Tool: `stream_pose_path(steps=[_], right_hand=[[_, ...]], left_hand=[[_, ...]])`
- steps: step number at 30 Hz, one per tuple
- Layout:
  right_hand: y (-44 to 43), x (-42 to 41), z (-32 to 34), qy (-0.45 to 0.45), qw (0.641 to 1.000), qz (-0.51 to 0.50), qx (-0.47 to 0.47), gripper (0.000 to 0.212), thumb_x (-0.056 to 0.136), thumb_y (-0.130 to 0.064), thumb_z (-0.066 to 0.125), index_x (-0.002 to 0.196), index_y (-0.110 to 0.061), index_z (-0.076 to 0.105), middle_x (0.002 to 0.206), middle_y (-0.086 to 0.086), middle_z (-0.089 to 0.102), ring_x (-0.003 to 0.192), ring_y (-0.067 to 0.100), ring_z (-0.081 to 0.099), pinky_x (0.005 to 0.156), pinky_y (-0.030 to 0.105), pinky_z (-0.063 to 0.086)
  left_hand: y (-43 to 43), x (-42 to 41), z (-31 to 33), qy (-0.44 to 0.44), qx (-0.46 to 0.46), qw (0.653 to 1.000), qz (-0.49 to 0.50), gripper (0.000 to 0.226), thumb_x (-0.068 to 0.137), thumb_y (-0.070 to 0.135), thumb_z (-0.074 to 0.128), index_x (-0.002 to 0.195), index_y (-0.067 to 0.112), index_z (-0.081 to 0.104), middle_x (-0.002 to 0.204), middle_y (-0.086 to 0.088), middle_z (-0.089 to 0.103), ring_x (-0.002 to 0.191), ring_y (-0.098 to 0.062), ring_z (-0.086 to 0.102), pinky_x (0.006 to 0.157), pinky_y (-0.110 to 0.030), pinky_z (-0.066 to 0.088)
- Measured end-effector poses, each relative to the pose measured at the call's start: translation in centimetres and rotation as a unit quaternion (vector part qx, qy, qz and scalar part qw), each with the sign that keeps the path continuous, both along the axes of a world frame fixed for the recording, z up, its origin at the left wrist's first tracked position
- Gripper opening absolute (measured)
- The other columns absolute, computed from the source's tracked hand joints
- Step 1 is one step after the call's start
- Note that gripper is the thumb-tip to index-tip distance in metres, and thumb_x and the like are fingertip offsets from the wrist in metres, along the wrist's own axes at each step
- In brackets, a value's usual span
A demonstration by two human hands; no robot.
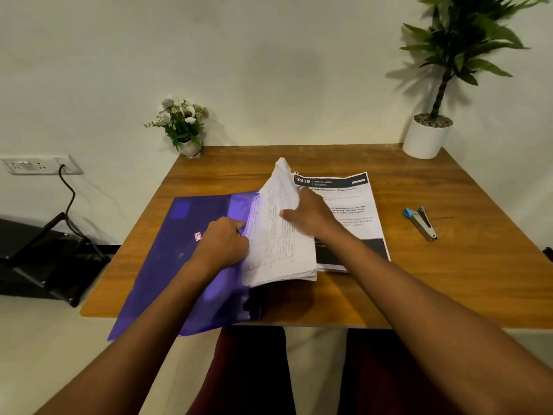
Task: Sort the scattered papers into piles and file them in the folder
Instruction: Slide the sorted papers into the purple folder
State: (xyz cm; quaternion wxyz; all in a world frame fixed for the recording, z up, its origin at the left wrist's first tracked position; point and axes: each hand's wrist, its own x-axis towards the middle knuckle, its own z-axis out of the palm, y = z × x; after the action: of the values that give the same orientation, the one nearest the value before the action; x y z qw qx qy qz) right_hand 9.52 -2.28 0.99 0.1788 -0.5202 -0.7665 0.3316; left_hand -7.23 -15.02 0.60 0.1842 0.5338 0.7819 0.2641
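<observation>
Filing step: a paper stack going onto the open folder

The paper stack (pixel 278 235) stood tilted over the inner edge of the purple folder (pixel 185 250), beside the printed sheet (pixel 356 205) on the tabletop (pixel 449 280). The left hand (pixel 223 241), fingers curled, gripped the stack's left edge. The right hand (pixel 311 214) held its upper face, thumb spread and fingers apparently hooked over the far edge. Next, probably, the stack would need laying flat and squaring inside the folder.

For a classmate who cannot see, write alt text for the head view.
The left hand and right hand hold a thick stack of papers, top pages lifted, over a purple folder on a wooden table. A printed sheet lies under the stack's right side; a blue stapler lies farther right.
</observation>
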Motion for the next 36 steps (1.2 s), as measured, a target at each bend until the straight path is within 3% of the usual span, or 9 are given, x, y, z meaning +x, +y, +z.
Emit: stream_pose_path(steps=[5,10,13,18,22,25,29,33,36], right_hand=[[-1.1,-2.0,-0.6,0.016,0.995,0.074,-0.062,0.05,0.097,-0.035,0.064,0.136,-0.008,0.048,0.129,0.009,0.061,0.117,0.029,0.061,0.091,0.037,0.05],[-4.2,-3.7,-2.0,0.057,0.988,0.072,-0.124,0.045,0.105,-0.028,0.053,0.142,-0.007,0.038,0.137,0.014,0.056,0.117,0.031,0.058,0.088,0.033,0.045],[-5.2,-5.0,-3.3,0.077,0.982,0.077,-0.154,0.057,0.103,-0.029,0.051,0.152,-0.014,0.025,0.141,0.017,0.055,0.121,0.034,0.058,0.102,0.042,0.048],[-5.4,-5.1,-3.1,-0.026,0.975,0.157,-0.154,0.093,0.098,-0.011,0.056,0.161,-0.014,-0.013,0.147,0.021,0.049,0.114,0.038,0.06,0.084,0.04,0.052],[-5.0,-4.5,-3.0,-0.044,0.971,0.19,-0.14,0.071,0.097,-0.006,0.05,0.159,-0.005,0.015,0.115,0.017,0.063,0.084,0.028,0.063,0.066,0.038,0.052],[-5.2,-4.8,-3.4,-0.008,0.971,0.22,-0.09,0.045,0.095,-0.001,0.048,0.139,-0.01,0.051,0.12,0.014,0.065,0.098,0.029,0.065,0.083,0.044,0.056],[-6.0,-5.3,-3.4,0.015,0.97,0.237,-0.055,0.046,0.095,0.011,0.047,0.139,-0.004,0.054,0.126,0.019,0.064,0.113,0.033,0.062,0.094,0.041,0.051],[-4.8,-4.3,-2.8,-0.036,0.972,0.227,-0.044,0.061,0.089,-0.009,0.067,0.146,-0.008,0.044,0.122,0.016,0.064,0.105,0.031,0.065,0.081,0.038,0.052],[-2.3,-0.1,-1.4,0.053,0.996,0.078,0.009,0.055,0.086,-0.029,0.078,0.138,-0.018,0.061,0.103,-0.002,0.062,0.095,0.016,0.061,0.085,0.031,0.05]], left_hand=[[0.3,1.3,-0.3,-0.012,0.043,0.998,0.036,0.009,0.081,0.01,0.049,0.072,0.013,0.05,0.073,-0.01,0.056,0.07,-0.029,0.047,0.066,-0.036,0.043],[0.4,2.0,-0.9,-0.035,0.115,0.991,0.06,0.038,0.09,0.006,0.052,0.123,-0.003,0.069,0.106,-0.023,0.073,0.101,-0.041,0.066,0.083,-0.036,0.048],[0.5,2.5,-1.3,-0.051,0.143,0.986,0.065,0.055,0.083,0.018,0.047,0.13,-0.002,0.065,0.113,-0.025,0.072,0.107,-0.041,0.066,0.088,-0.037,0.049],[0.7,2.6,-2.0,-0.066,0.152,0.983,0.074,0.07,0.076,0.024,0.041,0.14,0.002,0.059,0.104,-0.024,0.073,0.102,-0.039,0.066,0.086,-0.039,0.049],[0.9,2.5,-2.3,-0.097,0.167,0.978,0.077,0.054,0.09,0.015,0.053,0.144,0.006,0.056,0.078,-0.017,0.069,0.083,-0.029,0.064,0.072,-0.023,0.039],[0.8,2.5,-2.3,-0.133,0.193,0.969,0.07,0.058,0.087,0.02,0.055,0.144,0.009,0.056,0.066,-0.001,0.059,0.07,-0.011,0.055,0.067,-0.013,0.04],[0.6,2.1,-2.6,-0.137,0.199,0.968,0.07,0.054,0.088,0.02,0.056,0.142,0.013,0.059,0.057,0.013,0.052,0.065,0.0,0.053,0.074,-0.017,0.046],[0.9,1.6,-4.1,-0.098,0.189,0.973,0.087,0.044,0.096,0.005,0.059,0.139,0.01,0.061,0.071,0.006,0.06,0.075,-0.016,0.057,0.073,-0.028,0.042],[0.7,1.7,-6.1,-0.038,0.136,0.987,0.082,0.042,0.097,0.009,0.053,0.138,0.013,0.063,0.091,-0.006,0.068,0.089,-0.031,0.063,0.071,-0.035,0.041]])
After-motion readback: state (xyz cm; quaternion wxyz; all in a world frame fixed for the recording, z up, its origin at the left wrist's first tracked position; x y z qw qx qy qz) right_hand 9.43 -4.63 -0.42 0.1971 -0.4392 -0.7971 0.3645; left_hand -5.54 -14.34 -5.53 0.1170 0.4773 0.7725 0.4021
